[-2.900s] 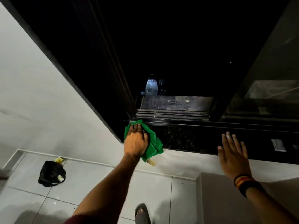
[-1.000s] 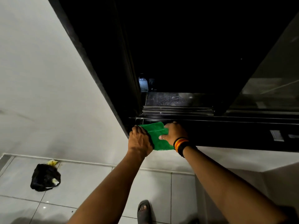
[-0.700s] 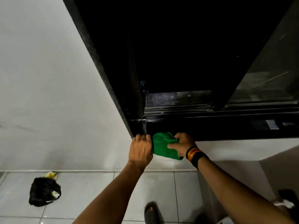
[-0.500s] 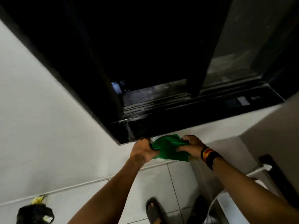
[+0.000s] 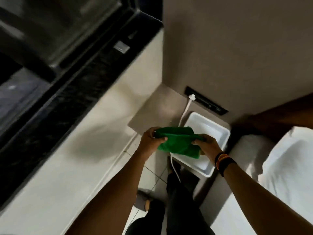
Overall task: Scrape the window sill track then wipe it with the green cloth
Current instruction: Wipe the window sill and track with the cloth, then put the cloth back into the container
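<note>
Head: two hands, left hand (image 5: 149,141); right hand (image 5: 206,146); grip one green cloth (image 5: 179,141).

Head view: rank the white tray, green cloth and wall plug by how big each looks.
1. white tray, though the cloth covers part of it.
2. green cloth, held by both the left hand and right hand; nearer the camera, so it may look oversized.
3. wall plug, clearly smallest.

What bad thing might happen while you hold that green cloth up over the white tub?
The green cloth is bunched between the left hand and right hand above the white tub, so loosened dirt may miss it and land on the floor. The white cable hanging just below could snag on the cloth or a foot.
</note>
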The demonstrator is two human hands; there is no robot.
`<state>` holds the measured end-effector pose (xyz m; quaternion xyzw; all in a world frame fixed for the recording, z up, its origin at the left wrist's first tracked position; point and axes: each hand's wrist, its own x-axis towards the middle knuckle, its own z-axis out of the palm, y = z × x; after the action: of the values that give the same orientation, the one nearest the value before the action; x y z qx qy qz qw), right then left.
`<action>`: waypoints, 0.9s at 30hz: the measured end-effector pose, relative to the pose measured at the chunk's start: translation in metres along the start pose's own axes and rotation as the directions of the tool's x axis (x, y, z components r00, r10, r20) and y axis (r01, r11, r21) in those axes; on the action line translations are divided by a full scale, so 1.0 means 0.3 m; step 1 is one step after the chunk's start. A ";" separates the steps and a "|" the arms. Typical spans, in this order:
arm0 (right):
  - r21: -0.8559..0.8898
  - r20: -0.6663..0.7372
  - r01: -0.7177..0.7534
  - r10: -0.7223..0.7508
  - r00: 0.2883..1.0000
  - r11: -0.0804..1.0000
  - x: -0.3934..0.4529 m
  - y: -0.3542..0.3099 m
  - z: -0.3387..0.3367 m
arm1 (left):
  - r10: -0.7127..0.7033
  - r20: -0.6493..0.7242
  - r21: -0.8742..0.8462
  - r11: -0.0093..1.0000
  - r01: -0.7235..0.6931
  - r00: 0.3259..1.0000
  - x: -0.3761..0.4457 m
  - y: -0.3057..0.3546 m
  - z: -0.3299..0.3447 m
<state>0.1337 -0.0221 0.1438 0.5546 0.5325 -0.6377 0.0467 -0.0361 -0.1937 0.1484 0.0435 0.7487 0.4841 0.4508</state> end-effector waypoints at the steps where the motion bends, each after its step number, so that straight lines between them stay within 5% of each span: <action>1: 0.020 -0.059 -0.026 0.027 0.998 0.999 0.033 0.052 -0.036 | -0.005 0.027 0.056 0.998 0.004 1.000 0.049 -0.031 0.062; 8: 0.087 -0.270 -0.160 0.178 0.946 0.983 0.301 0.452 -0.140 | -0.014 0.168 0.438 0.897 -0.062 0.986 0.318 -0.268 0.413; 13: -0.080 -0.269 -0.233 0.204 0.941 0.969 0.381 0.550 -0.116 | 0.114 0.317 0.716 0.623 -0.317 0.941 0.361 -0.349 0.468; 16: -0.453 -0.275 -0.081 -0.053 0.960 0.888 0.324 0.526 -0.078 | 0.275 0.419 0.767 0.402 -0.500 0.865 0.311 -0.337 0.429; 20: -0.833 -0.078 0.241 -0.537 0.840 0.497 0.214 0.342 -0.002 | 0.541 0.464 0.761 0.162 -0.628 0.702 0.217 -0.183 0.310; 27: -0.859 0.177 0.500 -0.849 0.498 0.114 0.020 -0.401 0.236 | 0.801 0.137 0.888 0.161 -0.431 0.582 0.059 0.322 -0.027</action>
<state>0.0066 -0.0191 0.2019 0.2480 0.9552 -0.1281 -0.0980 -0.0883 -0.1394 0.2121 0.4772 0.8590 0.1828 -0.0304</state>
